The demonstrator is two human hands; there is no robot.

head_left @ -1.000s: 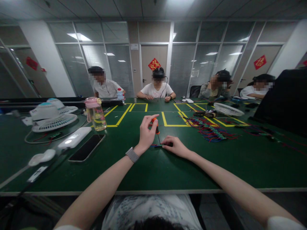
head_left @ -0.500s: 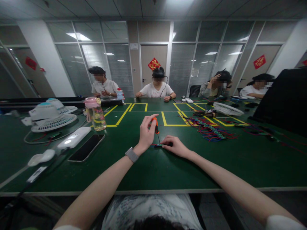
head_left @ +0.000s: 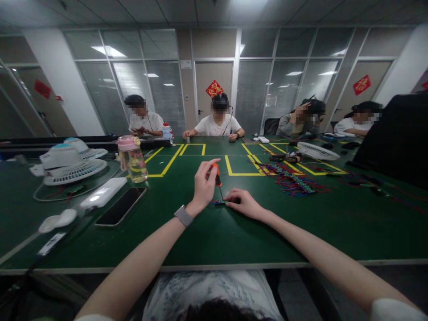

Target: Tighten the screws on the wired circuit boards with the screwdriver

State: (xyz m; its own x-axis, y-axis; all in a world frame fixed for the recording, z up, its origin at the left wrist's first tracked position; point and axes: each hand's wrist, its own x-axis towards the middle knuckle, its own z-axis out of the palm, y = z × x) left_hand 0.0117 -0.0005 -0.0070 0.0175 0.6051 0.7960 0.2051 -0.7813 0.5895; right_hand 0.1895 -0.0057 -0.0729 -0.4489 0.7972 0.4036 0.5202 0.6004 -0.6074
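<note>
Can read 福 on the red sign far beyond the grip, to its right. With the left hand, gripping an orange-and-black screwdriver, pointed down; with the right hand, pinching the right end of a small circuit board below that grip.

The screwdriver's handle looks plastic, its shaft metal; at nine o'clock from it, the phone's screen is glossy.

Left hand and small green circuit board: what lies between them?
In the head view, an orange-and-black screwdriver, held by the left hand; its thin shaft slants down toward the circuit board.
</note>
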